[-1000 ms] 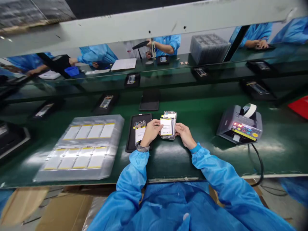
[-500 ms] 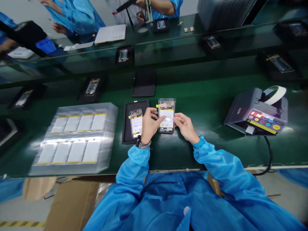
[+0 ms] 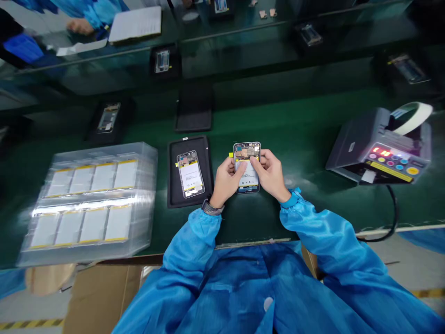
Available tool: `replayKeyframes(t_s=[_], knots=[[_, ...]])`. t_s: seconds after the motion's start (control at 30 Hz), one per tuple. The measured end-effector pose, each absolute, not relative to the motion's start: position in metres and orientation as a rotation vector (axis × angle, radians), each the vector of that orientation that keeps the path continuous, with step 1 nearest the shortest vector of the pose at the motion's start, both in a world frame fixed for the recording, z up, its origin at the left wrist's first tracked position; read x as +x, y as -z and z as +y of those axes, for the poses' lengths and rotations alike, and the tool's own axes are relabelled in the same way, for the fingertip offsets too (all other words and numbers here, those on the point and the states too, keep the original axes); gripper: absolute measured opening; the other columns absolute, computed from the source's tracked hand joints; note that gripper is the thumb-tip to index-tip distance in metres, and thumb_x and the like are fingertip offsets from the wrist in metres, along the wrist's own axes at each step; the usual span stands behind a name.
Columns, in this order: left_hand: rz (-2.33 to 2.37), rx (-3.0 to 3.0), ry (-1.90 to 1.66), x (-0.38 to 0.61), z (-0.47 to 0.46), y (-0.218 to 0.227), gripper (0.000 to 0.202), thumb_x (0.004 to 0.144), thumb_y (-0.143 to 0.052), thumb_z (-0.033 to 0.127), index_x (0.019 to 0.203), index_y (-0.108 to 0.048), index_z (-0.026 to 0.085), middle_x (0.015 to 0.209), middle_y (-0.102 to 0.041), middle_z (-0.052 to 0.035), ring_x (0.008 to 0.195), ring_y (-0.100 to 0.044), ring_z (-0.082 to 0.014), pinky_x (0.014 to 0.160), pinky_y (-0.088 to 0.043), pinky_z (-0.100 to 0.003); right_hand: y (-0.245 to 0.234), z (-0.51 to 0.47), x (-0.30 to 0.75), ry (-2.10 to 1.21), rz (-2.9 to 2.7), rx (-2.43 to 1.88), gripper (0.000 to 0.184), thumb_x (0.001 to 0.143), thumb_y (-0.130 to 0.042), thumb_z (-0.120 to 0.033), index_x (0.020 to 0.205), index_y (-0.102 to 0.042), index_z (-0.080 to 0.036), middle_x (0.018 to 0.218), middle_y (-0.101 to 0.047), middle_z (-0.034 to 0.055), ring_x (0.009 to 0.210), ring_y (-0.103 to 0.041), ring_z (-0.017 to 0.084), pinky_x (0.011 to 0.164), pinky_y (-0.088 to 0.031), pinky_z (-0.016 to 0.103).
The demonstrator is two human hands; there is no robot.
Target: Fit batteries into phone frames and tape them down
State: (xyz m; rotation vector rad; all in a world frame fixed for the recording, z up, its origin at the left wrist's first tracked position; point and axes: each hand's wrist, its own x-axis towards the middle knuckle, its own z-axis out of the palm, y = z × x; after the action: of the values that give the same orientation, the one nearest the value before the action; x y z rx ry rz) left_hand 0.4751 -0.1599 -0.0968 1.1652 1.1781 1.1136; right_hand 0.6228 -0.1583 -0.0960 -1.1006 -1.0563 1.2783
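Observation:
An open phone body (image 3: 247, 153) with a white battery in it lies on the green bench in front of me. My left hand (image 3: 227, 182) grips its left edge, thumb on the battery. From the other side my right hand (image 3: 271, 175) closes on the right edge, fingertips pressing near the battery's top. Both sleeves are blue. Just to the left, a second phone body with a battery (image 3: 190, 174) rests in a black tray (image 3: 174, 195).
A clear blister tray of several white batteries (image 3: 88, 199) sits at the left. At the right stands a grey tape dispenser (image 3: 380, 148) with lit buttons and a black cable. Black trays with phones ride the belt beyond. Other people's hands work across the far bench.
The view has tilted down. The battery I held over the phone body now lies in it, and both hands have closed in on the phone, the right hand moving onto its top.

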Motion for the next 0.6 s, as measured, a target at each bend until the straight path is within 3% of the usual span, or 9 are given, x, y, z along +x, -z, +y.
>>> replayKeyframes(t_s=[0.3,0.6], knots=[[1.396,1.257,-1.27,0.488,-0.168,0.099,0.033,0.094,-0.068,0.051,0.094,-0.067,0.018,0.085,-0.067,-0.0032,0.075,-0.061,-0.0162,0.065,-0.048,-0.025,0.101,-0.165,0.617,-1.234,-1.136,-1.147,0.041,0.091,-0.07,-0.06,0.103,-0.058,-0.023,0.082,-0.072,0.0006,0.071,-0.067,0.017,0.06,-0.052,0.026],[1.41,1.288,-1.31,0.49,-0.173,0.107,0.032,0.099,-0.061,0.052,0.1,-0.065,0.02,0.093,-0.067,-0.0037,0.083,-0.063,-0.0182,0.076,-0.049,-0.027,0.102,-0.163,0.618,-1.259,-1.119,-1.134,0.042,0.088,-0.074,-0.06,0.099,-0.058,-0.024,0.08,-0.071,-0.0005,0.068,-0.067,0.016,0.058,-0.052,0.025]])
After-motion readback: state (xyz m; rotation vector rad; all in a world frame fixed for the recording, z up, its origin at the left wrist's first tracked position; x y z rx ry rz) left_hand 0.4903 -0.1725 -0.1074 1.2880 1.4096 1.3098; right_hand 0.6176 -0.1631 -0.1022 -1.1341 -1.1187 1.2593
